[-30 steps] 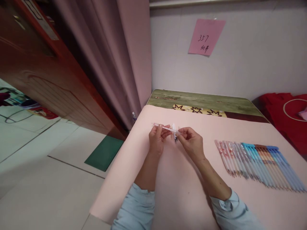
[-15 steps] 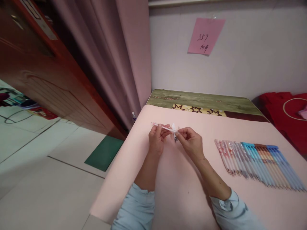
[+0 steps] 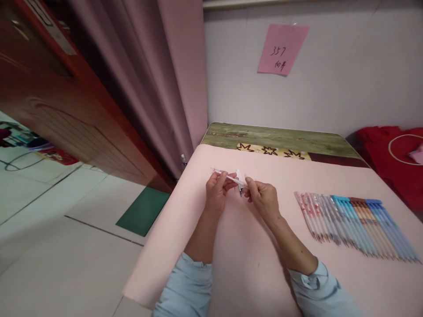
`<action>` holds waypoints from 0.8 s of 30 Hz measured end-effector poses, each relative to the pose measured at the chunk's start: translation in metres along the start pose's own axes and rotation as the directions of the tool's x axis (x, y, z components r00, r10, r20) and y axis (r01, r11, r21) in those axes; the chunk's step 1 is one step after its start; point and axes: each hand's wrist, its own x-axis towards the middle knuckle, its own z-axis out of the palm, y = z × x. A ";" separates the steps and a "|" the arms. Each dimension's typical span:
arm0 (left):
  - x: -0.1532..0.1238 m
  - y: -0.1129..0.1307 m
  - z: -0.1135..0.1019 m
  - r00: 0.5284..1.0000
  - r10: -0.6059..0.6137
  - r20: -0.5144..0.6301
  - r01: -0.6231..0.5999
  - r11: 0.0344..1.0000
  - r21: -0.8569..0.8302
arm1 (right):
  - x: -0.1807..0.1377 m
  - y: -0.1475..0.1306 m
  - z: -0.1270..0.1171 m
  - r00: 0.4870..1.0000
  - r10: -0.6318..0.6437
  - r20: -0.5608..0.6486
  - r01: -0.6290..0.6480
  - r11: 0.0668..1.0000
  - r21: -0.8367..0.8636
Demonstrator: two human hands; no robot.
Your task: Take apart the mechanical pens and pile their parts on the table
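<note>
Between my two hands a slim white pen (image 3: 230, 178) with reddish marks lies at a slant above the table. My left hand (image 3: 217, 190) is closed on its reddish left part, thumb on top. At the other end my right hand (image 3: 262, 196) pinches the pen's right tip, which the fingers hide. Just behind the pen lie a few white pieces with dark tips (image 3: 239, 180), partly covered by my hands; I cannot tell exactly what they are.
A row of several pens (image 3: 357, 226) in clear, light blue, brown and blue lies on the right of the pink-covered table (image 3: 244, 264). Red cloth (image 3: 386, 149) sits beyond the right edge. A wooden door (image 3: 76, 110) and curtain (image 3: 185, 66) stand at the left.
My right hand has turned at the pen's right end, its thumb now pointing up and forward along the pen. The left hand keeps its hold nearly still.
</note>
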 end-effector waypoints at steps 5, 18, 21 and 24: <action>0.002 -0.001 -0.002 1.000 0.014 -0.025 -0.014 1.000 0.007 | 0.002 0.001 0.002 0.998 -0.063 -0.028 0.064 0.998 0.029; 0.002 0.000 -0.001 1.000 0.004 -0.014 -0.003 0.999 0.035 | 0.002 0.002 0.000 0.998 -0.058 0.031 0.059 0.998 -0.020; 0.002 -0.001 -0.002 1.000 0.006 0.005 -0.006 0.999 0.045 | 0.002 0.003 0.001 0.996 -0.025 0.080 0.024 1.000 0.015; 0.002 -0.001 -0.003 1.000 0.014 0.007 -0.015 0.998 0.053 | 0.002 0.002 0.001 0.998 -0.051 0.022 0.052 0.998 -0.039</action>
